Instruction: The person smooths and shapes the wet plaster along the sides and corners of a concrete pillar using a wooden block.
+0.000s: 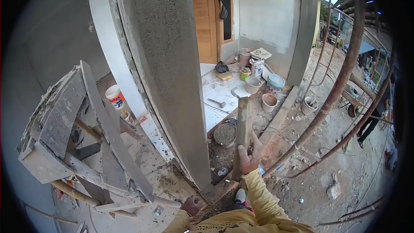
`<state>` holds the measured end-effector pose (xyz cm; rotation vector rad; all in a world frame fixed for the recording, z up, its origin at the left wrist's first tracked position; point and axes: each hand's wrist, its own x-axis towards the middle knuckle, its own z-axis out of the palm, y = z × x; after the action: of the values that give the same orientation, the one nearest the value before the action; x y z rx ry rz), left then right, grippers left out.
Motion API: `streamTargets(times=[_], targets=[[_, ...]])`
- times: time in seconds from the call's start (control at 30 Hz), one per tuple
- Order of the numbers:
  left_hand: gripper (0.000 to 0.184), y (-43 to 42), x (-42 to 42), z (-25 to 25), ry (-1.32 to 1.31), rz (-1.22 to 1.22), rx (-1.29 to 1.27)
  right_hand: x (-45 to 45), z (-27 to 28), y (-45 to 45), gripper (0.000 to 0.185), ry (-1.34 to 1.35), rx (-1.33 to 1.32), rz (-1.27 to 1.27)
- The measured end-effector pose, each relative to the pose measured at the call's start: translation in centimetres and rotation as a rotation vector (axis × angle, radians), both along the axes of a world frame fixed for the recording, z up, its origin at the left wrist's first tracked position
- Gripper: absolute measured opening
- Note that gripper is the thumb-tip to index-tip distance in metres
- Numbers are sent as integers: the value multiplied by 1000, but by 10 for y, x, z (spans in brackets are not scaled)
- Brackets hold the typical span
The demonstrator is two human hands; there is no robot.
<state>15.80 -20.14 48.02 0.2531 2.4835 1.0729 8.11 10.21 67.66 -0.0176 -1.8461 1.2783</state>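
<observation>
My right hand [250, 157] is wrapped round a wooden board [244, 125], which stands roughly upright in front of me. To its left rises a square column [166, 60] coated in grey mortar, with a straight strip along its left edge. Low down, near the foot of the column, is my left hand [192, 206]. Its fingers look curled, and anything inside them is hidden. Behind the board sits a bucket of mortar [225, 133]. A hammer [217, 103] lies on the white tiles beyond.
A mortar-stained wooden trestle [116, 146] stands at left beside a white paint bucket [114, 96]. Several tubs and a lidded pail [275, 83] line the porch. Curved rusty poles [340, 82] cross the right side. Farther off at right, a person [374, 116] stands near a wheelbarrow [352, 103].
</observation>
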Motion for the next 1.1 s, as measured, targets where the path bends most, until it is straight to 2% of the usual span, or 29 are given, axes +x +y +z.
streamTargets(times=[0.03,0.13,0.17,0.2,0.23,0.3,0.37,0.6,0.77,0.8,0.83,0.87,0.9,0.97,1.0,1.07,1.1], targets=[[54,-3,3,-3,48,0,17,-11,20,-24,63,45,144,-30],[55,-16,22,-14,63,154,27,-46,33,-69,66,253,247,98],[56,-22,28,-13,-79,208,13,-59,27,-79,64,297,268,140],[60,-31,37,-26,-134,278,54,-70,25,-84,63,342,290,182],[61,-36,45,-17,-167,282,-19,-75,30,-85,63,358,292,183],[61,-68,64,-74,-169,300,37,-85,50,-84,61,335,507,136],[60,-85,60,-85,-153,315,67,-92,92,-87,60,369,502,128],[52,-116,66,-126,-253,359,254,-118,302,-78,61,666,588,56],[46,-120,59,-162,-350,380,383,-158,476,-67,55,883,680,-57],[45,-119,54,-169,-365,387,411,-152,517,-67,54,804,720,-122],[44,-118,48,-174,-379,394,439,-129,545,-78,62,665,643,-69],[43,-117,36,-199,-392,400,466,-145,582,-76,59,719,654,-72],[43,-112,30,-196,-385,398,470,-150,601,-74,59,727,656,-73],[46,-98,27,-189,-313,570,339,-146,628,-74,59,708,636,-56],[46,-91,24,-196,-310,569,341,-145,633,-75,58,697,626,-46],[48,-83,19,-214,62,550,125,-142,595,-80,59,708,608,-133],[48,-80,20,-214,65,548,132,-141,564,-85,60,720,592,-216]])
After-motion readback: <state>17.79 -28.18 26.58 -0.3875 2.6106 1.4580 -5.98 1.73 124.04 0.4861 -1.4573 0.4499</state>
